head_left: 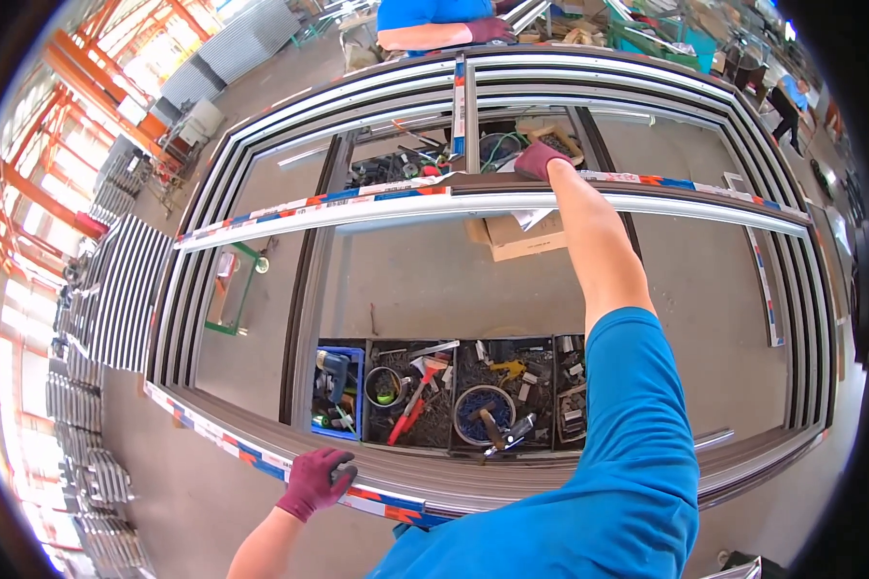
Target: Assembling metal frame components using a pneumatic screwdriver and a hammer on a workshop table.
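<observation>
A large metal window frame (512,202) with grooved rails lies in front of me, strips of printed protective film along its bars. My left hand (317,484), in a dark red glove, is at the frame's near rail, left of my body. Its fingers are curled around something grey that I cannot make out. Stretched far forward, my right hand (543,161) in a matching glove is at the crossbar, just right of the short upright divider (471,121). Its fingers are bent together and their tips are hidden. A white scrap of film or paper (508,166) shows beside them.
Below the frame, a tray (451,391) holds tools, a red-handled tool, a hammer and small metal parts. A blue bin (359,362) with a power drill adjoins it. Further off is a cardboard box (521,236). A co-worker's gloved hand (492,30) is beyond the far rail.
</observation>
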{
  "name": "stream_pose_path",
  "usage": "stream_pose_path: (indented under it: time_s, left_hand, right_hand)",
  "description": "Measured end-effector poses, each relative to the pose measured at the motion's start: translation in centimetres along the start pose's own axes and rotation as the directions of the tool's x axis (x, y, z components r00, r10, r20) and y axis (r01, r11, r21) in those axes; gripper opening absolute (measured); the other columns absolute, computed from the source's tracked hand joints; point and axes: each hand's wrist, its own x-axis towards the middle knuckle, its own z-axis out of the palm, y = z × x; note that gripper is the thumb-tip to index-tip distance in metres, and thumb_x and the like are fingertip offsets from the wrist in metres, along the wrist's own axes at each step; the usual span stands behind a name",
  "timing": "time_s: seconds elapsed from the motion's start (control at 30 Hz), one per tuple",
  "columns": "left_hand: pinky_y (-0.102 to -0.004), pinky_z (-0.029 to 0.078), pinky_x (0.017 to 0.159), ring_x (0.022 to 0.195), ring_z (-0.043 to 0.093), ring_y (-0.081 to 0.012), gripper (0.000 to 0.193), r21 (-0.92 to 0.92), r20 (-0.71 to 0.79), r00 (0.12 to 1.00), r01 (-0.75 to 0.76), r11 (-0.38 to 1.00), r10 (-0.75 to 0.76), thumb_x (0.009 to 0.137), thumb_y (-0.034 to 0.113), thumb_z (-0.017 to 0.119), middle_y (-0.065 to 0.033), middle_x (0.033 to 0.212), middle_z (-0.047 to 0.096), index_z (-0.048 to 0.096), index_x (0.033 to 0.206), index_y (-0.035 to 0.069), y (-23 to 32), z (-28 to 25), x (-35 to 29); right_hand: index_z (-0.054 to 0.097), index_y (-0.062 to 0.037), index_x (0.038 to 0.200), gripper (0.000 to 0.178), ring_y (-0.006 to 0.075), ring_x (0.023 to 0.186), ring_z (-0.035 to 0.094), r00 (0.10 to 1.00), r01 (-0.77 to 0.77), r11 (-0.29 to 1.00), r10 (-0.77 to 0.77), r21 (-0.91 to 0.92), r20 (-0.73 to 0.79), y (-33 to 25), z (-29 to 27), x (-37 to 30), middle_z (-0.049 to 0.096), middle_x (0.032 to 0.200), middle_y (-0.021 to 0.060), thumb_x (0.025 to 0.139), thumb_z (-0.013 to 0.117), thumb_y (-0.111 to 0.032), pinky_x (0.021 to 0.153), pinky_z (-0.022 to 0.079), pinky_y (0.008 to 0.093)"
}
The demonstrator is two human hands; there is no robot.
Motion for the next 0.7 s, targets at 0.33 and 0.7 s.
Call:
stream_pose_path:
  time_s: [0.33, 0.7]
  left_hand:
    - [-0.0468, 0.058, 0.080, 0.092, 0.071, -0.0369, 0.029, 0.099, -0.010, 0.975, 0.221, 0.970, -0.221, 0.086, 0.034, 0.075, -0.0111, 0.099, 0.074, 0.077, 0.106, 0.013, 0.2, -2.1, -4.8]
    - [-0.0474, 0.057, 0.079, 0.089, 0.072, -0.0375, 0.026, 0.095, -0.046, 0.993, 0.115, 0.989, -0.111, 0.086, 0.031, 0.073, -0.0125, 0.098, 0.075, 0.078, 0.105, 0.013, 0.3, -1.4, -3.1]
  right_hand:
    - [0.076, -0.0115, 0.122, 0.061, 0.0342, 0.118, 0.071, 0.970, 0.135, 0.785, -0.228, 0.604, 0.080, -15.9, -3.8, -6.6, 0.075, 0.123, 0.0167, 0.097, 0.055, -0.063, 0.098, 0.051, 0.0431]
    - [0.079, -0.0130, 0.098, 0.049, 0.0342, 0.106, 0.069, 0.868, 0.275, 0.956, -0.199, 0.105, -0.455, -13.8, -9.2, -18.6, 0.073, 0.105, 0.0126, 0.096, 0.058, -0.058, 0.091, 0.053, 0.0480]
